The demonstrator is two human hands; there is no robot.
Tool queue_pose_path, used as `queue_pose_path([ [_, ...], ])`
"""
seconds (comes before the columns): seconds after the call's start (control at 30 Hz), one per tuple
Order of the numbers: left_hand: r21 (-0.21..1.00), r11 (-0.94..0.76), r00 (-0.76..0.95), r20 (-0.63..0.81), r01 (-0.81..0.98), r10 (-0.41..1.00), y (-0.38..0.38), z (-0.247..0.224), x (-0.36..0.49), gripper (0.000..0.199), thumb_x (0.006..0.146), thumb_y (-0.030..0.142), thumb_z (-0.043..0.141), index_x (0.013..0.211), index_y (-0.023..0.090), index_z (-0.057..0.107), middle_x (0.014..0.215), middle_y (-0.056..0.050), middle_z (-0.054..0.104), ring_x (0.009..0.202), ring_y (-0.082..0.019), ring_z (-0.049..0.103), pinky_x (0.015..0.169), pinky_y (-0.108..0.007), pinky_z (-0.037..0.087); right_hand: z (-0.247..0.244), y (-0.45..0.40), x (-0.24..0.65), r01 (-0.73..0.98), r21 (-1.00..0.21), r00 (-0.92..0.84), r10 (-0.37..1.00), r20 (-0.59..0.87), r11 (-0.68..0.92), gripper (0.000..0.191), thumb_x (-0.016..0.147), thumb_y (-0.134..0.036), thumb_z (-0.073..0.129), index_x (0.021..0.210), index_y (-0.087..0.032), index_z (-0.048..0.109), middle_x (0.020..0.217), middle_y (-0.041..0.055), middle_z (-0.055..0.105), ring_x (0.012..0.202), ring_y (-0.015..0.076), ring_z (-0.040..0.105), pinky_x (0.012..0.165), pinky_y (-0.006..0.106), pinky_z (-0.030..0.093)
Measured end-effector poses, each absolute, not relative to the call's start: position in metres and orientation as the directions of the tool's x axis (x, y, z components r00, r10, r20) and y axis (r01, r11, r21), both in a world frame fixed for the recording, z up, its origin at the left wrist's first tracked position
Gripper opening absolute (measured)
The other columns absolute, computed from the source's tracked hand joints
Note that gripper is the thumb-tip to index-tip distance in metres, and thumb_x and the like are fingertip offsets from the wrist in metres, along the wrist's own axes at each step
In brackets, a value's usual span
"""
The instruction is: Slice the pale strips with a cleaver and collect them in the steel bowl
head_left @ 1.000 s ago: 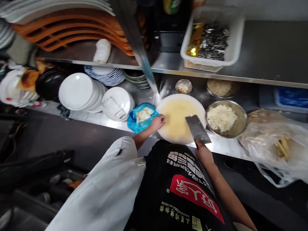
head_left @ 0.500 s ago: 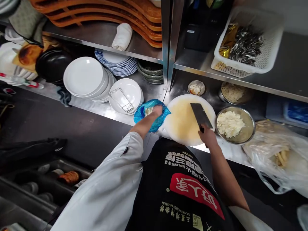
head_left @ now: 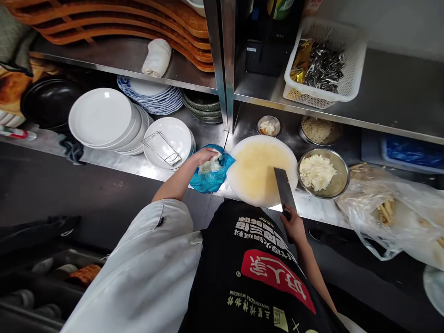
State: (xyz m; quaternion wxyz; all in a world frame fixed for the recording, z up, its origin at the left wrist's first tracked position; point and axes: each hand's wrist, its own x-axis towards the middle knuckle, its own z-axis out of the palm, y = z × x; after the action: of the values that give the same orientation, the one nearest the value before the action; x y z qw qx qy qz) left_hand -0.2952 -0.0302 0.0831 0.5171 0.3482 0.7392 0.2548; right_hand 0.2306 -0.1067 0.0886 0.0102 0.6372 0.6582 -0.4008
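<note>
My left hand [head_left: 207,156] is at the mouth of a blue plastic bag [head_left: 211,180], its fingers closed on a pale white food piece [head_left: 217,156]. More whitish pieces lie in the bag below it. In my right hand [head_left: 293,224] is the handle of a cleaver [head_left: 285,187], whose wide blade reaches over the lower right edge of a round cutting board [head_left: 253,185]. The board is white with a yellowish stain. Right of it stands a steel bowl [head_left: 342,185] of pale sliced food [head_left: 316,172].
Stacked white plates [head_left: 100,118] and a plate with a wire rack [head_left: 163,149] stand to the left. Two small bowls [head_left: 269,126] [head_left: 317,129] sit behind the board. A clear plastic bag [head_left: 409,194] lies far right. Overhead, a shelf holds a white basket [head_left: 350,88].
My left hand has risen from inside the blue bag and now grips a pale piece. My right hand has drawn the cleaver down toward the board's near edge. The view has shifted.
</note>
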Motion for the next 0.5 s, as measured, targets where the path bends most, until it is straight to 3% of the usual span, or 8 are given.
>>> queue_pose_path([
  [0.13,0.772,0.633,-0.256,-0.601,0.063,0.758,-0.027,0.122,-0.298,0.016,0.080,0.030,0.073,0.078,0.015,0.067,0.067,-0.004,0.066,0.061,-0.014,0.062,0.066,-0.029,0.054,0.086,-0.095,0.226,0.833,-0.540,-0.216,0.829,-0.516,-0.119,0.065,0.087,-0.045,0.058,0.145,-0.018,0.050,0.123,0.0145,0.070,0.112,0.0308,0.066,0.096,0.044,0.050],
  [0.37,0.842,0.519,-0.318,-0.457,0.147,0.831,0.001,0.221,-0.274,0.010,0.080,0.025,0.068,0.080,0.014,0.067,0.060,0.000,0.055,0.058,-0.012,0.058,0.061,-0.025,0.050,0.079,-0.086,0.232,0.766,-0.627,-0.242,0.839,-0.487,-0.143,0.063,0.083,-0.045,0.061,0.139,-0.020,0.055,0.129,0.0122,0.067,0.117,0.0314,0.063,0.100,0.047,0.049],
  [0.5,0.819,0.498,-0.221,-0.449,0.285,0.866,0.036,0.252,-0.240,0.009,0.082,0.020,0.061,0.076,0.014,0.063,0.058,0.001,0.048,0.053,-0.009,0.052,0.058,-0.023,0.043,0.082,-0.084,0.234,0.682,-0.697,-0.225,0.844,-0.488,-0.221,0.059,0.081,-0.046,0.061,0.134,-0.021,0.058,0.113,0.0105,0.071,0.101,0.0299,0.068,0.086,0.045,0.055],
])
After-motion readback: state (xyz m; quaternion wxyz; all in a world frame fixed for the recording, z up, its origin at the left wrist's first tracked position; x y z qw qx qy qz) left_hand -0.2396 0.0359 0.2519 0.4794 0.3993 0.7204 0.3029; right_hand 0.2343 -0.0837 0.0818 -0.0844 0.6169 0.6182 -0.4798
